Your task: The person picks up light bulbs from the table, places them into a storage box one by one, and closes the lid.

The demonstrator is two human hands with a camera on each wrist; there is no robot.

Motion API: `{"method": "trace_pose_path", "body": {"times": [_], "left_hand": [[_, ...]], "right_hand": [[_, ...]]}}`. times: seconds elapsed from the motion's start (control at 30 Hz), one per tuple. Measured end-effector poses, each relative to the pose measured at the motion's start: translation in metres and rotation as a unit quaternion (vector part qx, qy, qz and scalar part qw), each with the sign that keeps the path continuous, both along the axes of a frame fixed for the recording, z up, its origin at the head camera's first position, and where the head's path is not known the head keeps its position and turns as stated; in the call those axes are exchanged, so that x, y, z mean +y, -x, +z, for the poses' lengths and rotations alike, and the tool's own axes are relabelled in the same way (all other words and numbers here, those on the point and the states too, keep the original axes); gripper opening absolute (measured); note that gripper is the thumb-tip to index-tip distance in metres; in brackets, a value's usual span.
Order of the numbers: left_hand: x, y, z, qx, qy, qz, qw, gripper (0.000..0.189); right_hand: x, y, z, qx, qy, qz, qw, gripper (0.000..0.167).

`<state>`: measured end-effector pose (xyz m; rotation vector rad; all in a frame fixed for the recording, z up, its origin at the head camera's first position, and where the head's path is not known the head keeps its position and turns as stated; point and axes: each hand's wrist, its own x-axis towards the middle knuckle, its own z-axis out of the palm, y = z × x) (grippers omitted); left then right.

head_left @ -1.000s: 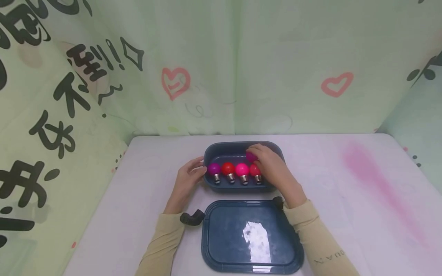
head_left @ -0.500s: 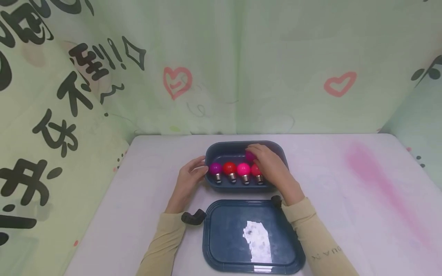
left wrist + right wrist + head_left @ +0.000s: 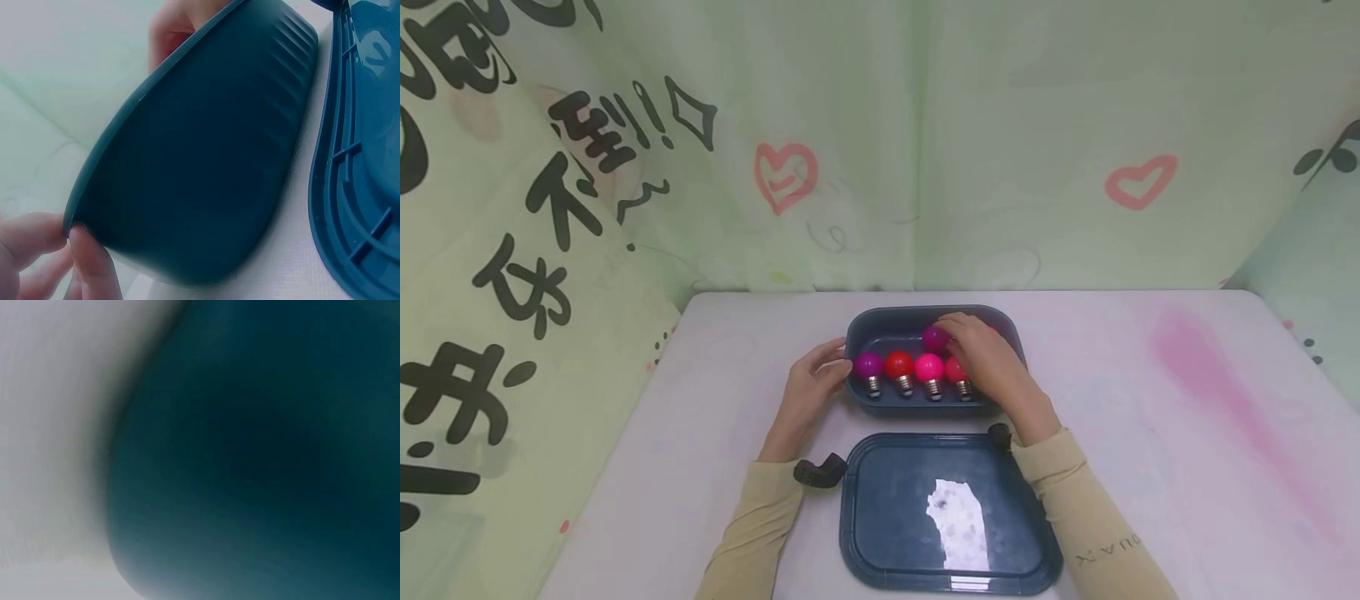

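Observation:
A dark blue plastic box holds a front row of round light bulbs with silver screw bases: a purple bulb, a red bulb, a pink bulb and another red bulb, partly covered by my right hand. My left hand pinches the box's left rim, with fingertips on its outer wall in the left wrist view. Over the back of the box, my right hand holds a purple bulb at its fingertips; the bulb's base is hidden.
The dark blue lid lies on the white table in front of the box, reflecting light. A bit of red shows behind my right hand. Printed curtains close off the back and sides.
The purple bulb at my right fingertips has shifted slightly left and more of it shows. A bit of red has come into view behind that hand. My left hand stays on the rim.

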<state>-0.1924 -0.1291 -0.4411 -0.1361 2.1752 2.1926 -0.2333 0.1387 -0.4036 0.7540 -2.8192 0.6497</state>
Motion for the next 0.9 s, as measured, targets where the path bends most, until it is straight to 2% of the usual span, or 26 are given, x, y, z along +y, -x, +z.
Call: {"method": "trace_pose_path", "body": {"times": [0.37, 0.63, 0.9], "left_hand": [[0.001, 0.001, -0.001, 0.008, 0.006, -0.008, 0.9999, 0.045], [-0.004, -0.003, 0.0, -0.002, 0.027, 0.003, 0.9996, 0.046], [-0.006, -0.003, 0.005, 0.01, 0.044, 0.002, 0.999, 0.044]], "right_hand": [[0.007, -0.004, 0.003, 0.02, 0.003, 0.008, 0.9998, 0.037], [0.008, -0.01, 0.018, 0.04, -0.002, 0.029, 0.9988, 0.039], [0.013, -0.02, 0.029, 0.041, -0.002, 0.025, 0.9988, 0.042]]}}
